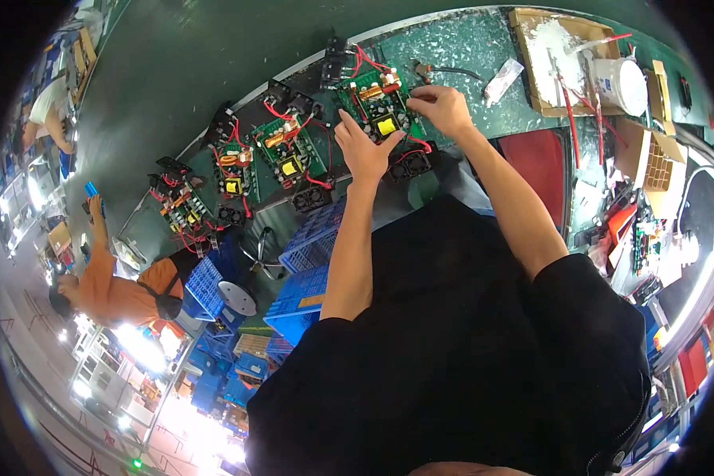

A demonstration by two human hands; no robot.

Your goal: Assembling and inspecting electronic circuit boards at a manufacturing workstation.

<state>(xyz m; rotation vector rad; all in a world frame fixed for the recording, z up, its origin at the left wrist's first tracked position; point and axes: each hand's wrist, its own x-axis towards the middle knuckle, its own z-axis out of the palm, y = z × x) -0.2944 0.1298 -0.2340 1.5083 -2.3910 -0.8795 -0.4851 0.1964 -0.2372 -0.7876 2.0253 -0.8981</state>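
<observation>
A green circuit board [370, 106] with a yellow transformer [386, 126], red wires and black parts lies on the bench in front of me. At its left near edge is my left hand [363, 151], thumb and forefinger spread apart, with nothing seen between them. My right hand [444, 111] is at the board's right edge, fingers bent and drawn together; whatever they may pinch is too small to make out. A black fan [411, 164] hangs by red wires at the board's near side. Left of it sits a similar board [285, 151] with its own fan [312, 198].
More wired boards [234, 170] continue leftward along the bench. To the right lie a white packet [503, 82], a cardboard tray [531, 75] with white paste, and a white tub [620, 86]. Blue crates [301, 293] stand below left. Another person [123, 289] in orange works farther left.
</observation>
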